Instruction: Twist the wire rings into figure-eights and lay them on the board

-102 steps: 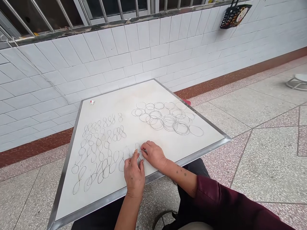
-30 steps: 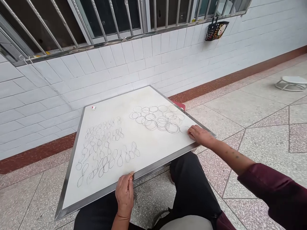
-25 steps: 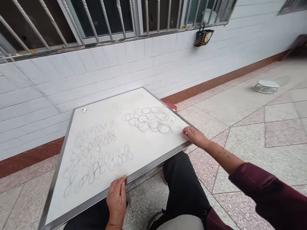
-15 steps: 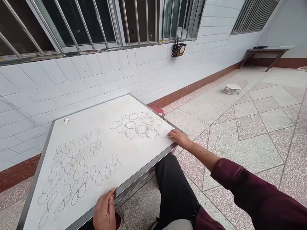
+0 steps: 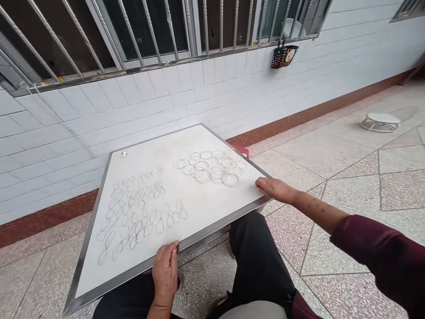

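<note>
A white table top with a metal rim (image 5: 99, 283) stands over my lap. On its left half lie several wire loops twisted into figure-eights (image 5: 139, 212). A cluster of plain round wire rings (image 5: 212, 166) lies at the back right. My left hand (image 5: 165, 271) grips the near rim, thumb on top. My right hand (image 5: 275, 189) lies flat on the table's right corner, just right of the rings. Its thumb is hidden, so whether it holds a ring or the rim cannot be told.
A small white and red object (image 5: 124, 154) sits near the table's far left corner. A tiled wall with window bars runs behind it, and a black basket (image 5: 283, 56) hangs there. A white round stand (image 5: 380, 122) is on the floor at right. Something red (image 5: 245, 151) shows behind the table.
3.4 s ago both hands worked a wire loop at the front middle. Since then the left hand went to the near rim and the right hand reached to the right corner, where it stays.
</note>
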The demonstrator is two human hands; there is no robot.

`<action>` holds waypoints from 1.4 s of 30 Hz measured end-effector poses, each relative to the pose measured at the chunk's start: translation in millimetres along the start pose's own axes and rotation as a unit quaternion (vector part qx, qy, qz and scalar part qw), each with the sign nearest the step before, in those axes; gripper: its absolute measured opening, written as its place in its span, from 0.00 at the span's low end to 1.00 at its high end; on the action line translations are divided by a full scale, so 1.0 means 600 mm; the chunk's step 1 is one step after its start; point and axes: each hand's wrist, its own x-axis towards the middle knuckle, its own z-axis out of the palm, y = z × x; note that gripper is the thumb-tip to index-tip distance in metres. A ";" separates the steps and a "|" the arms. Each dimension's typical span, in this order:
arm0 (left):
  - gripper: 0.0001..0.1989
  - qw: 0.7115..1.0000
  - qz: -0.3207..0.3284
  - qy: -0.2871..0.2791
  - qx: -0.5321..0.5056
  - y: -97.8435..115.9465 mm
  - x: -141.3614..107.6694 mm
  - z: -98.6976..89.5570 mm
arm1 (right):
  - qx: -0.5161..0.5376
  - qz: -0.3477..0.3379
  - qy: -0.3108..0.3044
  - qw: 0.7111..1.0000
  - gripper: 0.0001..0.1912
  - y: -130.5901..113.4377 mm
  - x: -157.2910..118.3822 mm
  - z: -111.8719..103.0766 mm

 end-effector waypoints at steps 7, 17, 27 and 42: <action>0.19 0.991 -0.096 0.022 -0.090 0.035 0.003 -0.002 | 0.297 0.143 0.108 0.938 0.08 -0.136 -0.022 -0.021; 0.16 0.849 -0.297 -0.080 -0.429 0.210 0.033 -0.047 | 0.694 0.088 -0.028 0.714 0.17 -0.440 -0.024 -0.032; 0.16 0.783 -0.338 -0.035 -0.522 0.235 0.012 -0.064 | 0.670 0.077 -0.038 0.737 0.15 -0.471 -0.047 -0.042; 0.10 0.703 -0.362 -0.047 -0.610 0.234 0.004 -0.068 | 0.674 0.090 -0.055 0.731 0.15 -0.478 -0.051 -0.025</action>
